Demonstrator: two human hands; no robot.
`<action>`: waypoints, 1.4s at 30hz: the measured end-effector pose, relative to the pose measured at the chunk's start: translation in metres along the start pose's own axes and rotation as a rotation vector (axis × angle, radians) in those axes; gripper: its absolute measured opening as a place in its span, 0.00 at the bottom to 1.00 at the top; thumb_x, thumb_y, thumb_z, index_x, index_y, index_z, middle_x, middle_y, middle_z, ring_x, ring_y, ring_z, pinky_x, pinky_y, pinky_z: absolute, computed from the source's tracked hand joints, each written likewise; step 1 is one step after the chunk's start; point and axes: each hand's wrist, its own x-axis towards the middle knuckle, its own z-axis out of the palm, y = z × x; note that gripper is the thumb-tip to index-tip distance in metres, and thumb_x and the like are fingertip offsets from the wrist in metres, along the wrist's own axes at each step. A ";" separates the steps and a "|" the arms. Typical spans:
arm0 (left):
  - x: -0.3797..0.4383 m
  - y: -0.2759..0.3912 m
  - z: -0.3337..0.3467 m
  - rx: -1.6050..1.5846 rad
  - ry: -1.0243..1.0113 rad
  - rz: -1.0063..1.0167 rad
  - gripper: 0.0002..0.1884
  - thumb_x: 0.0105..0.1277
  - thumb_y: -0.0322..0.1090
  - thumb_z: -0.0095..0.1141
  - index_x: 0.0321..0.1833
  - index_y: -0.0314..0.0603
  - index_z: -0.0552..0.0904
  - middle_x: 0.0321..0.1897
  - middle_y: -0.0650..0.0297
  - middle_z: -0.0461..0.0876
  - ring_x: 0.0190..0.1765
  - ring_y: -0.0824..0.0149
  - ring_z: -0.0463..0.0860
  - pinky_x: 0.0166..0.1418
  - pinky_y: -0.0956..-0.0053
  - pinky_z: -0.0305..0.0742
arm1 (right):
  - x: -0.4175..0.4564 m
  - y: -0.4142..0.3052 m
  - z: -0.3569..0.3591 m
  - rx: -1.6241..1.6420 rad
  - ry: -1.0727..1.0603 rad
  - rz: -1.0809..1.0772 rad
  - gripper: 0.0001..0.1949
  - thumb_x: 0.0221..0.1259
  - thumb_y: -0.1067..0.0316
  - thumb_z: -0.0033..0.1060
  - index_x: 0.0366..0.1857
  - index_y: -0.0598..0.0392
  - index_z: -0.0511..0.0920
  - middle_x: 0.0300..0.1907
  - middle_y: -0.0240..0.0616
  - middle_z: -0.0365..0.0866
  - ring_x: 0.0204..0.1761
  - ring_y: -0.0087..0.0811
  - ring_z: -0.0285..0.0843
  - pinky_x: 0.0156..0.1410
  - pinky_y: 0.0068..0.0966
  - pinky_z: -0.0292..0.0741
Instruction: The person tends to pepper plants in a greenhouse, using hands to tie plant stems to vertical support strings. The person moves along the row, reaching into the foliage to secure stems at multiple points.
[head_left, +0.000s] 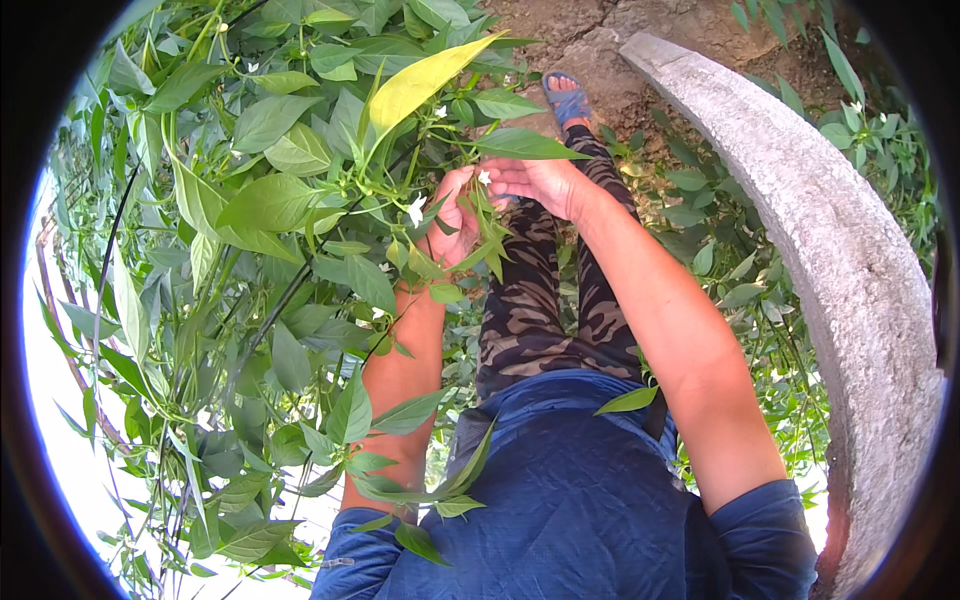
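Both my hands meet among the shoots of a leafy pepper plant with small white flowers. My left hand is partly behind leaves, its bent fingertips by a thin shoot. My right hand reaches in from the right, palm partly up, fingers stretched toward the left fingertips. A green leaf covers part of the right hand. One white flower shows in front of the right fingers, and another white flower hangs just left of my left hand. Whether either hand grips a stem is hidden.
A large yellow leaf rises above the hands. Along the right side runs a rough concrete post, looking curved through the lens. Dark thin lines pass through the foliage. My sandalled foot stands on bare soil. Leaves overlap my left forearm.
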 end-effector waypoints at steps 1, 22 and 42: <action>0.000 -0.001 -0.001 -0.003 -0.013 -0.008 0.21 0.82 0.46 0.49 0.60 0.33 0.80 0.53 0.58 0.86 0.54 0.60 0.88 0.62 0.60 0.85 | 0.002 0.002 0.000 0.034 -0.008 0.002 0.13 0.74 0.68 0.62 0.57 0.57 0.81 0.45 0.39 0.86 0.42 0.29 0.85 0.49 0.28 0.84; -0.009 -0.002 0.019 0.206 0.098 0.041 0.18 0.82 0.46 0.50 0.58 0.37 0.81 0.45 0.60 0.87 0.48 0.65 0.87 0.57 0.66 0.83 | 0.024 0.025 0.012 0.110 0.000 0.101 0.14 0.73 0.45 0.61 0.44 0.42 0.82 0.28 0.24 0.78 0.25 0.24 0.65 0.37 0.28 0.62; -0.007 -0.012 0.001 0.583 -0.002 0.248 0.22 0.81 0.48 0.53 0.59 0.33 0.81 0.47 0.61 0.86 0.49 0.66 0.85 0.58 0.69 0.79 | 0.012 0.006 -0.005 -0.013 0.076 0.092 0.24 0.70 0.57 0.73 0.60 0.63 0.79 0.57 0.47 0.85 0.52 0.37 0.88 0.61 0.36 0.87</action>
